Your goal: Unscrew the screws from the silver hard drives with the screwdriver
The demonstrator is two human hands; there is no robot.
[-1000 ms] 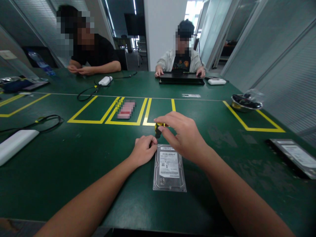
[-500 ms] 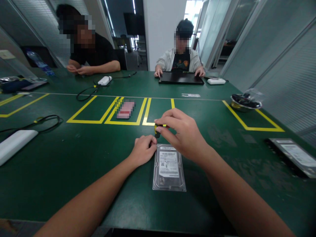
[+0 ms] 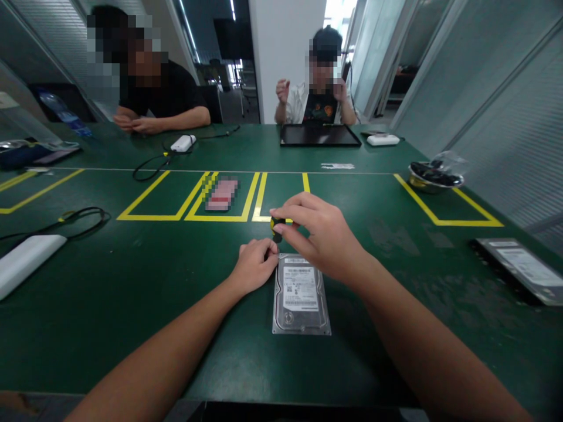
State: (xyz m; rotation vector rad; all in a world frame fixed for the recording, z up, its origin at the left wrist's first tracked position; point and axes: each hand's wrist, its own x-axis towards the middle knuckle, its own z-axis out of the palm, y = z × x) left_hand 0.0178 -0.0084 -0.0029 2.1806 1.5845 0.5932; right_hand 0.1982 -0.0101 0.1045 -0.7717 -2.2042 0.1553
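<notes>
A silver hard drive (image 3: 301,321) with a white label lies flat on the green table in front of me. My right hand (image 3: 323,231) pinches the yellow-and-black handle of a short screwdriver (image 3: 277,230), held upright over the drive's far left corner. The screwdriver's tip is hidden behind the fingers. My left hand (image 3: 255,266) rests at that same corner, thumb and forefinger closed together just under the handle. Whatever those fingers hold is too small or too covered to make out.
On the right lies a second hard drive (image 3: 521,266), with a metal bowl (image 3: 435,180) behind it. A pink phone (image 3: 222,194) sits inside yellow tape. A white power strip (image 3: 29,261) is at left. Across the table, two people sit, one behind a black panel (image 3: 320,135).
The screwdriver handle has tilted or shifted slightly left in my right hand. My left hand stays at the corner. The person opposite has lifted both hands off the black panel.
</notes>
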